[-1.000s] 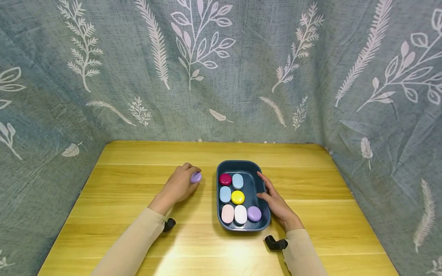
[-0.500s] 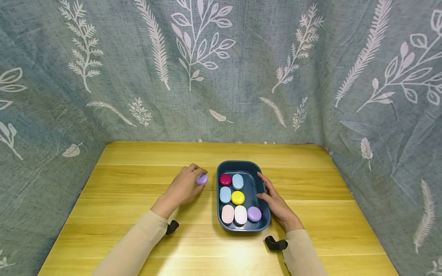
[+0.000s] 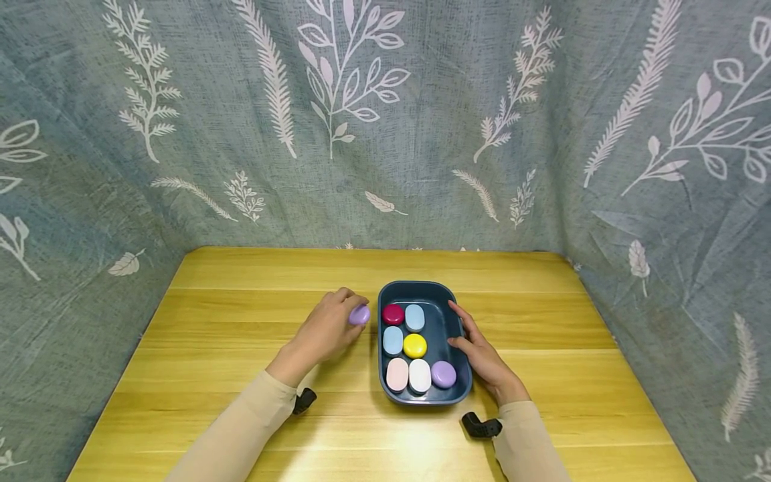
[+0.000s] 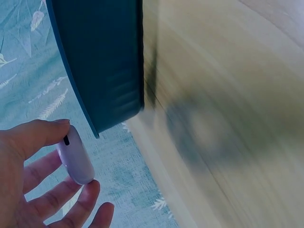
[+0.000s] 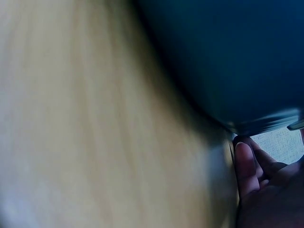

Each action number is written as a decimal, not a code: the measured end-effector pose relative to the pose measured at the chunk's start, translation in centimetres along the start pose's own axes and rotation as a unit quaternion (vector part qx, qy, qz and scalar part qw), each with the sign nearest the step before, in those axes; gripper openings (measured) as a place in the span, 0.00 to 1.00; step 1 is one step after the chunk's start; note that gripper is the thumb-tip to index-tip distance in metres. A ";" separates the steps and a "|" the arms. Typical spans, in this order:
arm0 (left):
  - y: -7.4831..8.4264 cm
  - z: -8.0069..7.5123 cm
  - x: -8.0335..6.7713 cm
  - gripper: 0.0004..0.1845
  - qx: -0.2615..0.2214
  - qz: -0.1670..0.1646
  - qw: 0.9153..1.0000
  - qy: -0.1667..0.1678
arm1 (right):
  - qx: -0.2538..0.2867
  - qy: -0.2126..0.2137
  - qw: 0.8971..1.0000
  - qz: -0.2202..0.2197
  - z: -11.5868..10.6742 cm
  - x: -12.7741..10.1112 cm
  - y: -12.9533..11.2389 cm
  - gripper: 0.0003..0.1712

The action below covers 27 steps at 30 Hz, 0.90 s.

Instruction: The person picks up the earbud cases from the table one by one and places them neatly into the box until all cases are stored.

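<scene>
My left hand (image 3: 328, 325) pinches a small round lilac case (image 3: 359, 314) between thumb and fingers, just left of the dark blue tray (image 3: 385, 396). In the left wrist view a dark slot shows in the edge of the lilac case (image 4: 76, 159), which is held beside the outer wall of the tray (image 4: 102, 71). My right hand (image 3: 486, 361) grips the tray's right side, its thumb over the rim and other fingers at the outer wall. Inside the tray sit a crimson case (image 3: 393, 314), a yellow case (image 3: 414, 345) and another lilac case (image 3: 443, 374).
Also in the tray are two light blue oval cases (image 3: 414, 317), a pink one (image 3: 397, 373) and a white one (image 3: 419, 375). The tray's upper right floor shows bare. The wooden table (image 3: 241, 274) ends at a patterned grey-blue cloth (image 3: 434, 201).
My left hand has moved right with the lilac case, closer to the tray's left wall. The right hand and the tray have stayed in place.
</scene>
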<state>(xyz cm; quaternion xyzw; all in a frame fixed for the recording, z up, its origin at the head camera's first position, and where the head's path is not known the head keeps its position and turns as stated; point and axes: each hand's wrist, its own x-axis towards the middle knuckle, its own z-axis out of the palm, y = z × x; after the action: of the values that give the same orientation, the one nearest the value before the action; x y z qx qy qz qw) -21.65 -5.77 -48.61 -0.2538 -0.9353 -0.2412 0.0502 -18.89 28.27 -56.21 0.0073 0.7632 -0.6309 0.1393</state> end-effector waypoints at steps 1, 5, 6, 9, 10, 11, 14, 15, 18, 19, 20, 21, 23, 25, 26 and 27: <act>0.1 0.0 0.0 0.22 0.000 0.002 1.000 -0.001 | -0.001 0.000 1.000 0.000 0.0 0.0 0.0 0.43; 0.7 -0.1 0.1 0.22 -0.004 0.010 1.000 -0.003 | -0.002 0.002 1.000 0.002 0.0 0.0 0.0 0.43; 0.8 -0.1 0.1 0.22 -0.006 0.012 1.000 -0.004 | -0.003 0.002 1.000 0.002 0.0 0.0 0.0 0.43; 1.3 -0.1 0.1 0.22 -0.008 0.015 1.000 -0.007 | -0.003 0.001 1.000 0.001 0.0 0.0 0.0 0.43; 1.4 -0.1 0.2 0.22 -0.008 0.016 1.000 -0.009 | -0.003 0.001 1.000 0.000 0.0 0.0 0.0 0.43; 1.5 -0.1 0.2 0.22 -0.007 0.017 1.000 -0.010 | -0.003 0.001 1.000 0.000 0.0 0.0 0.0 0.43; 1.9 0.1 0.4 0.23 -0.002 0.021 1.000 -0.013 | -0.002 0.000 1.000 0.000 0.0 0.0 0.0 0.43; 2.1 0.1 0.4 0.23 0.000 0.023 1.000 -0.015 | -0.002 -0.001 1.000 0.001 -0.1 0.0 0.0 0.43; 2.5 0.2 0.6 0.24 0.003 0.033 0.999 -0.017 | 0.002 -0.002 1.000 0.002 -0.1 0.0 0.0 0.43; 2.7 0.3 0.7 0.24 0.005 0.037 0.999 -0.019 | 0.002 -0.002 1.000 0.002 -0.1 0.0 0.0 0.43; 2.8 0.4 0.8 0.24 0.006 0.041 0.999 -0.021 | 0.002 -0.003 1.000 0.002 -0.1 0.0 0.0 0.43; 2.9 0.4 0.8 0.24 0.008 0.045 0.999 -0.024 | 0.002 -0.003 1.000 0.002 -0.1 0.0 0.0 0.43; 3.2 0.6 0.9 0.24 0.014 0.056 0.998 -0.028 | 0.003 -0.002 1.000 0.003 0.0 0.0 -0.1 0.43; 3.4 0.6 0.9 0.24 0.018 0.063 0.997 -0.029 | 0.002 -0.003 1.000 0.003 0.0 0.0 -0.1 0.43; 3.5 0.6 0.9 0.24 0.019 0.065 0.997 -0.030 | 0.003 -0.003 1.000 0.004 0.0 0.0 -0.1 0.43; 3.7 0.7 0.9 0.24 0.020 0.068 0.997 -0.029 | 0.003 -0.003 1.000 0.005 0.0 -0.1 -0.1 0.43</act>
<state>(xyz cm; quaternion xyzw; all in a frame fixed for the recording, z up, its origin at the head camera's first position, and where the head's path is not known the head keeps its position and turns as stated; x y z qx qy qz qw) -20.63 -2.26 -47.43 -0.3226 -0.9217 -0.2108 0.0448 -18.86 28.26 -56.11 0.0092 0.7611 -0.6322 0.1447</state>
